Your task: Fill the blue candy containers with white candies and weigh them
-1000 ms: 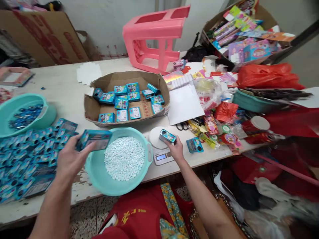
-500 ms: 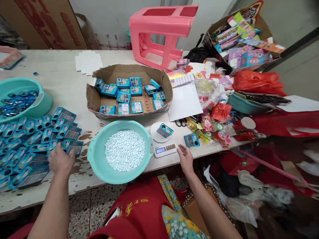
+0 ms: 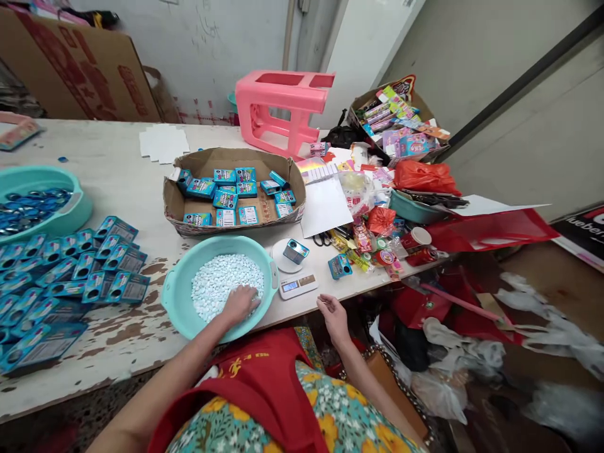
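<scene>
Gather gently with your left hand [image 3: 240, 304], its fingers down among the pale pellets [image 3: 212, 282], closed or not I can't tell, your right hand's [image 3: 334, 318] loosely parted fingers clear of the scale [image 3: 302, 285] just beyond.

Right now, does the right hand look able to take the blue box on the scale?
Probably yes: the right hand looks empty, and only the low front of the scale seems to lie between it and the blue box.

Scale digits [image 3: 291, 285] illegible; leftmost basin [image 3: 83, 211] cropped
</scene>
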Available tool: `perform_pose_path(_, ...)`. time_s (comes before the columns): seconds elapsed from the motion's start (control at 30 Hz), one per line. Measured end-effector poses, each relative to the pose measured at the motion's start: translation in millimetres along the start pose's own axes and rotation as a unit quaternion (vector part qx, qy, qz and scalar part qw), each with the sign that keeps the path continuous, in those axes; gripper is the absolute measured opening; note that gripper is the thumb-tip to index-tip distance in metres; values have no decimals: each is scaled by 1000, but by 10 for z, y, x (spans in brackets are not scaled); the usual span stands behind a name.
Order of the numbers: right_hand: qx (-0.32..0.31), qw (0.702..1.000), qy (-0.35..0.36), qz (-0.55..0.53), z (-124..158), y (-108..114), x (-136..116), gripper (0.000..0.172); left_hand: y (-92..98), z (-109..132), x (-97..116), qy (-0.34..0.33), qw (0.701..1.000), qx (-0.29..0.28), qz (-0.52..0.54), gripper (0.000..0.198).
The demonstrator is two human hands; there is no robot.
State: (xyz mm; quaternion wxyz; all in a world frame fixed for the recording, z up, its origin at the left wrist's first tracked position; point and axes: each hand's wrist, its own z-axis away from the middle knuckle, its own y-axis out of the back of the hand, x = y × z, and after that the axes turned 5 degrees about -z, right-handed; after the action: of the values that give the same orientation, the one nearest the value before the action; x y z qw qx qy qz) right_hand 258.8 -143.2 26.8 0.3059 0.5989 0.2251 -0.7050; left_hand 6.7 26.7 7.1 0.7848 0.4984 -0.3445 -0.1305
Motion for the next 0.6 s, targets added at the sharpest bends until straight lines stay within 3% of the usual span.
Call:
perform_pose_path(0.17,-6,1000,12,17,-49,-29,37,40,-38,182,-62,10,998,-61,23,19)
perform_pose_path(0.33,-22,998,40,48,-401,-331,-83,46,79,324,-225,41,995,-75,45,16)
perform_pose_path(0.43,10,994,75,76,-666,-589,-231,67,112,465,-212,60,996,-48,41,20)
perform_pose_path(0.5,25,990,98,94,-812,-758,-336,84,115,569,-194,71,997,0,36,25)
perform_pose_path(0.6,-8,987,111,112,-950,-952,-467,75,136,695,-212,82,993,64,51,33)
